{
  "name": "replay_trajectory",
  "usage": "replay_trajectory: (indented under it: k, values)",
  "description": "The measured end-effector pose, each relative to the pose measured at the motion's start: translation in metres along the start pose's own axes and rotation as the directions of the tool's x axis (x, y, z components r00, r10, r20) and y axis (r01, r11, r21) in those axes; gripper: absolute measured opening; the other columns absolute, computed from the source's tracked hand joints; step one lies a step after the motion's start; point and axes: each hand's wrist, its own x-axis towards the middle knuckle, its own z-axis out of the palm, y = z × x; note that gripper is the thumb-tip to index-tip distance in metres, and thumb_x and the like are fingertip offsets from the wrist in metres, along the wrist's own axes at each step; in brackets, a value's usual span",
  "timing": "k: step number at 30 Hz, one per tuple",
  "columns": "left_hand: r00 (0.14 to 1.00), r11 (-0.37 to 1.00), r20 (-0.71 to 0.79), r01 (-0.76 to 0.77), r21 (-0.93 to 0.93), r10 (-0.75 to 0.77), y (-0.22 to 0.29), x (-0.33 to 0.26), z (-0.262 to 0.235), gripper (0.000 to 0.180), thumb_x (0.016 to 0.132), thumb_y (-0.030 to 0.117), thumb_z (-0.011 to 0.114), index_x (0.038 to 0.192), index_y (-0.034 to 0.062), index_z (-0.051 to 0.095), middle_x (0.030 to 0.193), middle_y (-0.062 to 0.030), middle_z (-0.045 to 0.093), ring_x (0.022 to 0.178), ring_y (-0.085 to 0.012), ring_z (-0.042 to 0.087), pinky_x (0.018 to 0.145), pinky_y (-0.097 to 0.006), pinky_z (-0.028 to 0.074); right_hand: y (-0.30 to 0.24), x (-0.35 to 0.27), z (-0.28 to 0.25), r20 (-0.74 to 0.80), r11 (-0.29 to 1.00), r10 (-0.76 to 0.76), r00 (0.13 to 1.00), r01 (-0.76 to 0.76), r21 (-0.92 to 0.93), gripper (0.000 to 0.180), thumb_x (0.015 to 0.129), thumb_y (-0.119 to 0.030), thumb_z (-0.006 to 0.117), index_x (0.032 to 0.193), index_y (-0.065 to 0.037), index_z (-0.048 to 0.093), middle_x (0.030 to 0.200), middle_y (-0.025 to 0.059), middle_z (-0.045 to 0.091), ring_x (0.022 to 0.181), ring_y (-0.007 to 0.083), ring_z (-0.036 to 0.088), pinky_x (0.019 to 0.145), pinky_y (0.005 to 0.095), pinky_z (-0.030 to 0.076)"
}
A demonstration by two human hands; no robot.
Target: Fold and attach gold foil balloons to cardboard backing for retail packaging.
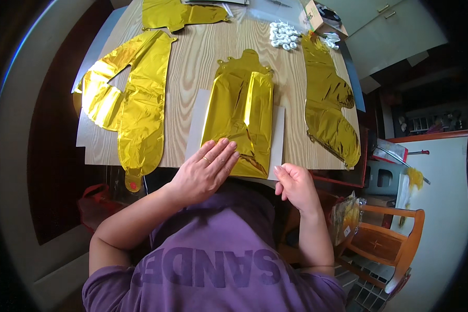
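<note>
A gold foil balloon (237,101), deflated and folded lengthwise, lies over a white card (277,135) at the table's near edge. My left hand (205,169) rests flat on the foil's lower left part, fingers stretched out and side by side, a ring on one finger. At the lower right corner of the card, my right hand (298,186) is closed, thumb and curled fingers pinching the card's edge. Small tabs stick out along the balloon's far end.
Flat gold foil balloons lie at the left (143,99), the right (327,99) and the far left of the wooden table (184,67). White ribbon rolls (284,35) are heaped near a wooden box (322,21). A wooden chair (382,242) stands at the right.
</note>
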Motion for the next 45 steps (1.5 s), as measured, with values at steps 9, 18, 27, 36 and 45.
replay_trajectory:
  k: [9, 18, 27, 36, 45]
  values:
    - [1.000, 0.998, -0.002, 0.020, 0.054, -0.020, 0.003, -0.003, 0.003, 0.055, 0.092, 0.018, 0.051, 0.142, -0.0051, 0.050, 0.149, -0.0220, 0.048, 0.142, -0.0367, 0.044, 0.118, -0.050, 0.032, 0.007, -0.008, 0.013, -0.248, 0.809, -0.414, 0.876, 0.229, -0.542, 0.024, 0.096, -0.022, 0.067, 0.081, -0.004, 0.063, 0.068, 0.0090, 0.064, 0.055, 0.0268, 0.059, 0.053, 0.0341, 0.046]
    - [0.997, 0.998, -0.048, 0.056, -0.016, -0.057, 0.004, -0.001, 0.005, 0.053, 0.093, 0.016, 0.052, 0.140, -0.0061, 0.051, 0.149, -0.0230, 0.048, 0.142, -0.0373, 0.044, 0.119, -0.050, 0.032, 0.006, -0.008, 0.089, 0.038, 0.240, -0.900, 0.434, 0.566, -0.789, 0.030, 0.094, -0.013, 0.056, 0.119, 0.001, 0.065, 0.117, 0.0160, 0.062, 0.112, 0.0304, 0.059, 0.097, 0.0451, 0.048]
    - [0.999, 0.999, -0.039, -0.006, -0.042, 0.005, -0.010, -0.004, -0.013, 0.047, 0.092, 0.016, 0.053, 0.134, -0.0038, 0.057, 0.145, -0.0216, 0.053, 0.138, -0.0360, 0.049, 0.116, -0.050, 0.036, -0.010, 0.022, 0.057, 0.190, 0.002, -0.943, 0.272, 0.577, -0.817, 0.027, 0.092, -0.012, 0.060, 0.112, 0.003, 0.070, 0.111, 0.0163, 0.069, 0.104, 0.0288, 0.067, 0.090, 0.0388, 0.054]
    - [0.989, 0.993, -0.099, -0.106, 0.057, 0.112, -0.040, -0.018, -0.021, 0.042, 0.088, 0.014, 0.059, 0.125, -0.0035, 0.064, 0.134, -0.0194, 0.062, 0.127, -0.0345, 0.059, 0.109, -0.048, 0.046, -0.008, 0.039, 0.036, 0.310, -0.106, -0.921, 0.235, 0.614, -0.782, 0.028, 0.092, -0.010, 0.060, 0.115, 0.005, 0.067, 0.114, 0.0208, 0.069, 0.105, 0.0332, 0.069, 0.092, 0.0411, 0.057]
    - [0.996, 0.996, -0.068, -0.059, -0.072, 0.054, -0.040, -0.015, -0.031, 0.045, 0.081, 0.014, 0.068, 0.121, -0.0056, 0.065, 0.131, -0.0211, 0.063, 0.125, -0.0362, 0.061, 0.106, -0.048, 0.048, -0.011, 0.011, 0.066, 0.191, 0.162, -0.779, 0.597, 0.487, -0.858, 0.043, 0.095, -0.007, 0.048, 0.135, 0.011, 0.052, 0.138, 0.0308, 0.053, 0.128, 0.0455, 0.052, 0.111, 0.0559, 0.040]
